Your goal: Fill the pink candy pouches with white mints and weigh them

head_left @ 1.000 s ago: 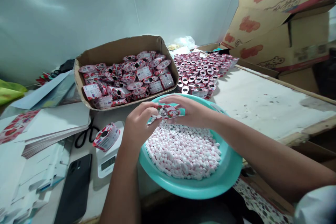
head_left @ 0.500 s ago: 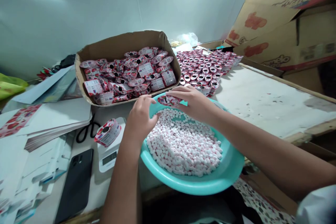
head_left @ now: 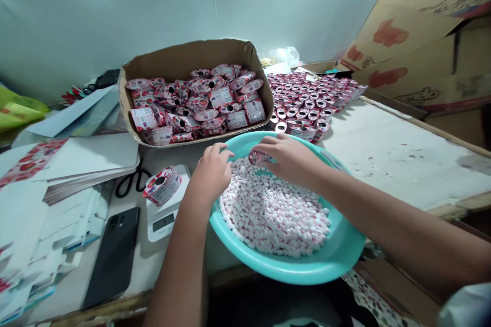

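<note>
A teal basin (head_left: 287, 268) holds a heap of small white and pink candies (head_left: 276, 214). Over its far part my right hand (head_left: 286, 156) grips a small red and pink packet (head_left: 259, 157), tilted and partly hidden by the fingers. My left hand (head_left: 215, 168) is at the basin's left rim, fingers curved and apart, with nothing visible in it. To the left, a filled packet (head_left: 163, 185) rests on a white scale (head_left: 169, 217). Behind the basin, a cardboard box (head_left: 153, 61) holds many similar packets.
Many open-topped packets (head_left: 303, 99) stand behind the basin at right. A black phone (head_left: 113, 258), scissors (head_left: 132, 179) and stacked white sheets (head_left: 99, 158) lie at left. Large printed cartons (head_left: 414, 56) rise at the back right.
The packet in my right hand has tipped and dropped lower over the candies, away from my left hand. The whole view has shifted slightly.
</note>
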`<move>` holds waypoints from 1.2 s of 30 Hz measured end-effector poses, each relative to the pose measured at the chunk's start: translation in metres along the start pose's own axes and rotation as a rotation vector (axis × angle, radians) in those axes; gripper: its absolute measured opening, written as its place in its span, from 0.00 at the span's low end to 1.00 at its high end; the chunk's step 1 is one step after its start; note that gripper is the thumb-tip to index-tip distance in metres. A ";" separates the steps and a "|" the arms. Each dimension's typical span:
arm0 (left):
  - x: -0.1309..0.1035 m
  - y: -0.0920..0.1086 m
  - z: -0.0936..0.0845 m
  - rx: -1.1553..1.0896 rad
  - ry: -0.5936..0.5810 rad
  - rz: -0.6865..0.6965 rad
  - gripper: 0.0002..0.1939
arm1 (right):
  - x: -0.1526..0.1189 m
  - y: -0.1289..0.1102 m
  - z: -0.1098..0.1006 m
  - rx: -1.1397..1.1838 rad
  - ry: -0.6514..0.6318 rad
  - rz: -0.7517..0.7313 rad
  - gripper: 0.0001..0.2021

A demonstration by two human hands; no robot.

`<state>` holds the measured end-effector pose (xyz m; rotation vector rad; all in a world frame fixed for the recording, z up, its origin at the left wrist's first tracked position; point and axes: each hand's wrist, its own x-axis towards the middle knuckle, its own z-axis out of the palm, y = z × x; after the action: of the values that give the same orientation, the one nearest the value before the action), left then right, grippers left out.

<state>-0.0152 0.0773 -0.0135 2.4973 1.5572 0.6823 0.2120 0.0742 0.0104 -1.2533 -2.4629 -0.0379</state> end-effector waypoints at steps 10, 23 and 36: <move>-0.001 -0.005 0.005 0.030 0.020 0.043 0.14 | 0.002 0.001 -0.004 -0.057 0.019 0.049 0.15; 0.001 0.000 -0.001 -0.058 0.049 0.043 0.13 | 0.004 0.003 -0.006 0.149 0.033 0.291 0.14; 0.003 0.009 -0.018 -0.125 0.061 0.194 0.06 | 0.000 -0.003 -0.005 0.651 0.063 0.224 0.17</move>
<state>-0.0147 0.0734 0.0067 2.5775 1.2572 0.8606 0.2114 0.0719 0.0160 -1.1791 -2.0056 0.7094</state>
